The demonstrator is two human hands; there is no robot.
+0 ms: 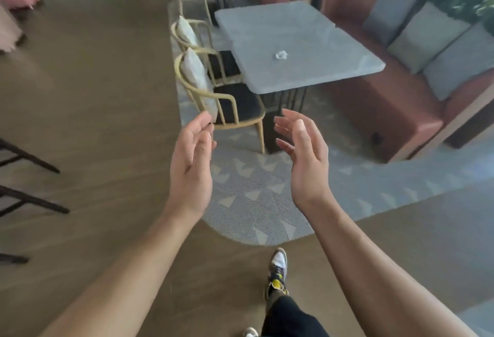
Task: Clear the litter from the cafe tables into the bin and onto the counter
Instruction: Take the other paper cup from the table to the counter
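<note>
A crumpled white paper napkin (281, 55) lies alone on the grey stone cafe table (320, 69) ahead of me, toward its near end. My left hand (191, 161) and my right hand (303, 157) are raised in front of me, palms facing each other, fingers relaxed and holding nothing. Both hands hang well short of the table, over the patterned rug. No bin or counter is in view.
Two gold-framed chairs (213, 96) with black seats and pale cushions stand along the table's left side. A rust-coloured bench (387, 112) with grey cushions runs along its right. A patterned grey rug (254, 203) lies under the table. Dark stool legs (29, 160) show at far left.
</note>
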